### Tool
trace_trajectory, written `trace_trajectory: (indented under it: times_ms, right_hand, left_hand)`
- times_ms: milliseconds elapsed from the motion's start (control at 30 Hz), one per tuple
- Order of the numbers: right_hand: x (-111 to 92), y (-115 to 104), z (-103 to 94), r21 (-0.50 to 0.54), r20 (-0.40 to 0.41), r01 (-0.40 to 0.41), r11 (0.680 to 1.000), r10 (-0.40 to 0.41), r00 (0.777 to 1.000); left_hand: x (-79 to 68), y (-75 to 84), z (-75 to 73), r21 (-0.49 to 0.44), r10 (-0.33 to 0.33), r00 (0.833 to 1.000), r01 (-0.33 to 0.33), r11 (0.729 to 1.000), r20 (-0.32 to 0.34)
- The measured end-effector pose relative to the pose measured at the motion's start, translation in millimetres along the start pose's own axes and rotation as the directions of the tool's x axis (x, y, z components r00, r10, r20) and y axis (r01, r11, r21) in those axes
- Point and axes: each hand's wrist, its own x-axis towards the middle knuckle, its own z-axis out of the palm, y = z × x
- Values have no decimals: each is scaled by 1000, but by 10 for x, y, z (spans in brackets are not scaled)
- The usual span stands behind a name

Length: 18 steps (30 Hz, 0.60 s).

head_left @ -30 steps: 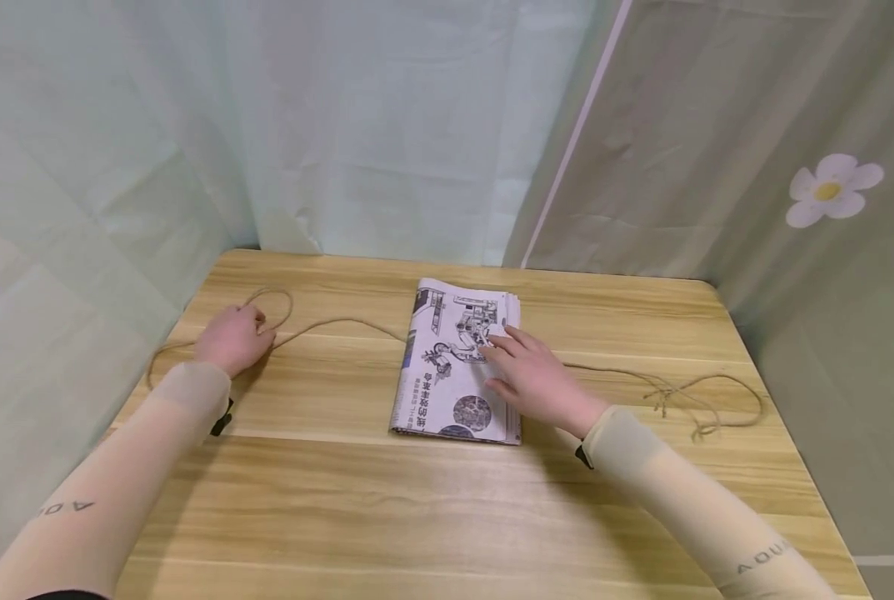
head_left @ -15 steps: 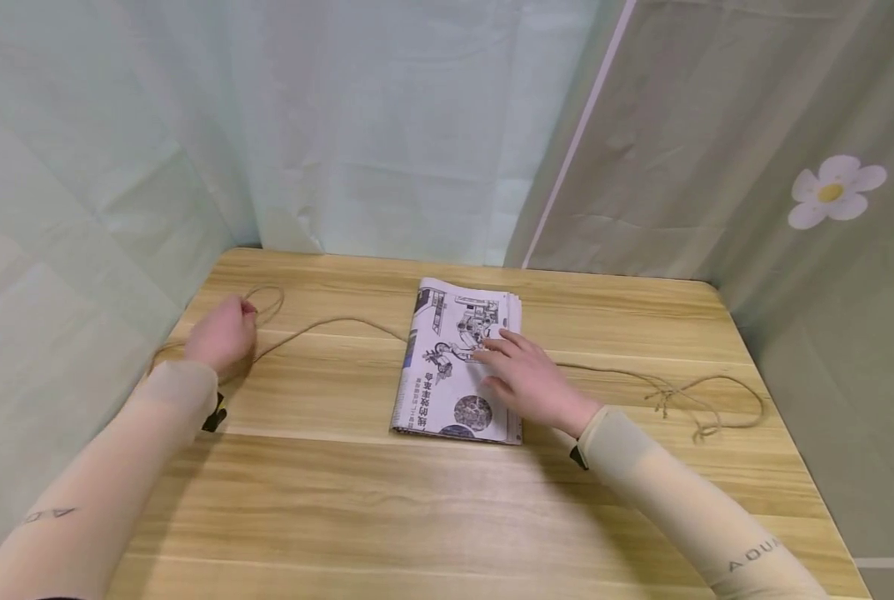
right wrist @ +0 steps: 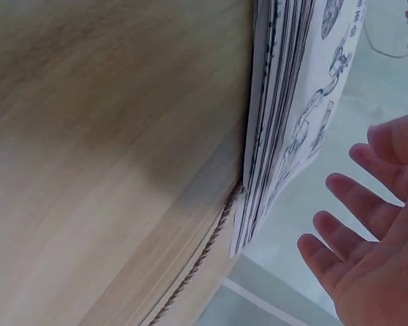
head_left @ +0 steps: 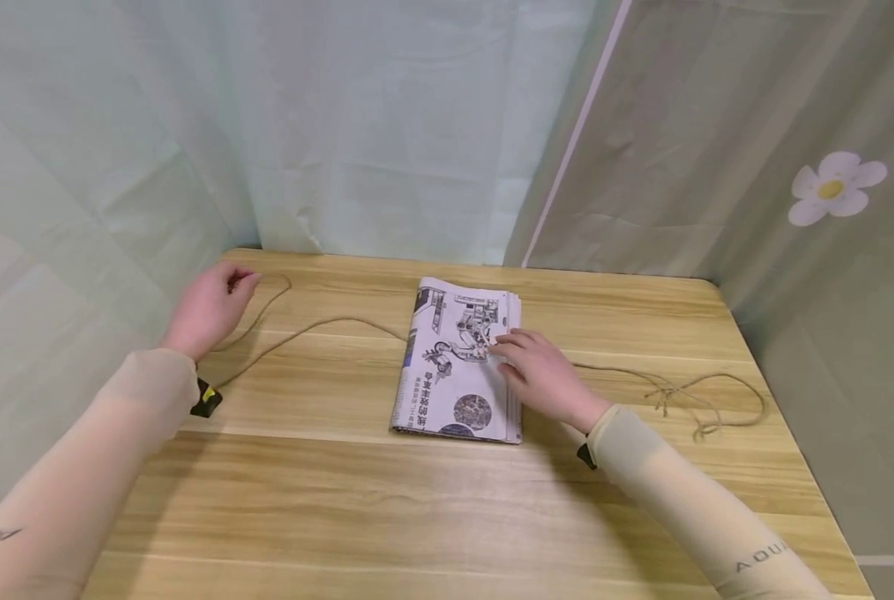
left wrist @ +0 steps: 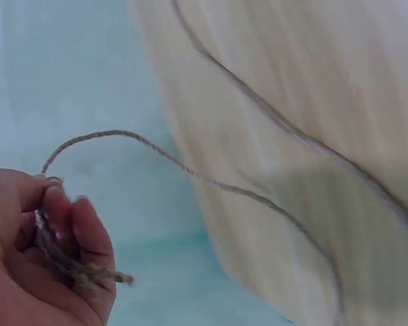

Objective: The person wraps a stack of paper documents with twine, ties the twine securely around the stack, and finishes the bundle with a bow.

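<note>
A folded newspaper point(head_left: 450, 367) lies flat at mid-table, with a length of twine point(head_left: 342, 319) passing beneath it and out on both sides. Raised over the table's far left, my left hand point(head_left: 210, 308) pinches the twine's left end between thumb and fingers. The left wrist view shows a frayed knot point(left wrist: 88, 275) inside the curled fingers. My right hand point(head_left: 547, 377) is at the newspaper's right edge, fingers extended over the printed top. In the right wrist view, a gap separates the spread fingertips from the stacked page edges point(right wrist: 278, 122).
The twine's right end point(head_left: 705, 408) lies in a loose loop with knots on the right of the wooden table point(head_left: 327, 517). Pale curtains point(head_left: 417, 125) hang behind the table and at both sides. A white flower print point(head_left: 836, 190) marks the right curtain.
My left hand has risen and moved slightly left and away from me, drawing the twine's left loop up off the table. The right hand has barely moved; the newspaper lies still.
</note>
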Motion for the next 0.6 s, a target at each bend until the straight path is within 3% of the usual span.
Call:
trace_trajectory:
  times_ms: [133,367,500,600]
  right_hand:
    - [12,29,-13,43,-55,-22,999,24,998]
    - [52,27,-35,201,-112,-126,971,150,982]
    - [103,-26,-69,345,-133,-158,925,215,967]
    - [172,-102,-116,471,-114,-170,866,251,961]
  left_hand:
    - [-2,236,-15,-15,34,999,-33,999,4]
    - [-72,718,48,-91,113,992,-108,990,56]
    - [-86,983,129,-130,166,982,-153,980,92]
    - [-101,1178,191,-158,191,973,-169,973,132]
